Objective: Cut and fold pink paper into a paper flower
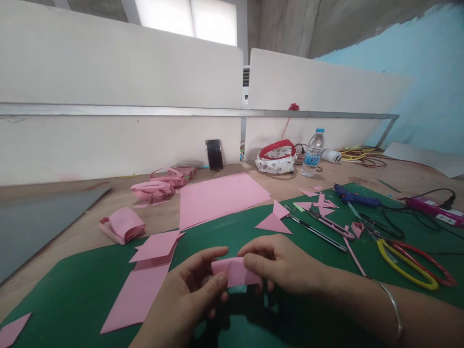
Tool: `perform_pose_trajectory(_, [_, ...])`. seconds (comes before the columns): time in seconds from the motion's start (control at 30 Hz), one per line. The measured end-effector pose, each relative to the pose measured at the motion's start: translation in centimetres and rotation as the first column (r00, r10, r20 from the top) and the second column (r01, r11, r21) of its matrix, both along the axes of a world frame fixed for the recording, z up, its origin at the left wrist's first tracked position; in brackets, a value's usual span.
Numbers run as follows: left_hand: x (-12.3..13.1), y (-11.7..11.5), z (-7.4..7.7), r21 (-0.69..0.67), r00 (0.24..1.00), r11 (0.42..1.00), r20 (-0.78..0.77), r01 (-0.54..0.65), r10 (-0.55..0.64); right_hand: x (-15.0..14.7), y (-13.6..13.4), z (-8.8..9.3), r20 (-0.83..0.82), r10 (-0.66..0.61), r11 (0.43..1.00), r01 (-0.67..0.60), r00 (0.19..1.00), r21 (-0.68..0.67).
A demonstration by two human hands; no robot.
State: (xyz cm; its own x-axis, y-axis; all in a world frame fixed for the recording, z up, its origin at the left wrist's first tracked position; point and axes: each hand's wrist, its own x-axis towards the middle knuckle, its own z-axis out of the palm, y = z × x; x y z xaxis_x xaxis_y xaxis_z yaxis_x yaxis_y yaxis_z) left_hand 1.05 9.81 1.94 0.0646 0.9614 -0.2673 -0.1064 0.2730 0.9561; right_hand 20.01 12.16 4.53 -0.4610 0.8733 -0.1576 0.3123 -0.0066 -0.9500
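Between both hands, just above the green cutting mat [232,220], is a small folded piece of pink paper [234,271]. My left hand [197,282] pinches its left end, thumb in front and fingers behind. At the other end, my right hand [281,263] grips it with the thumb over the top edge; the fingertips behind are partly hidden. A folded pink sheet [145,285] lies left of my left hand, with a raised flap at its far end. Pink paper triangles [273,222] lie beyond my right hand.
Right of my hands are a pen [319,233], a utility knife [331,224], scissors [409,263] and a blue glue gun [357,197]. Behind are stacked pink sheets [221,198], folded pink pieces [123,224], a phone [214,154], a pouch [276,158] and a water bottle [313,153].
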Motion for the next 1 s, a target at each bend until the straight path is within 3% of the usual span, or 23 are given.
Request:
perform_pose_trajectory(0.17, [0.28,-0.18,0.14,0.028,1.000,0.999,-0.013,0.026,-0.026,-0.25,0.06,-0.79,0.027,-0.038,0.999,0.037,0.999,0.036])
perform_pose_trajectory(0.83, [0.30,-0.12,0.25,0.010,0.996,0.997,-0.051,0.070,-0.070,-0.33,-0.51,-0.36,0.103,-0.087,0.979,0.066,0.991,0.190])
perform_pose_trajectory(1.0, [0.36,-0.21,0.14,-0.043,0.985,0.989,-0.092,0.142,-0.145,-0.36,-0.52,-0.40,0.188,-0.107,0.947,0.043,0.976,0.318])
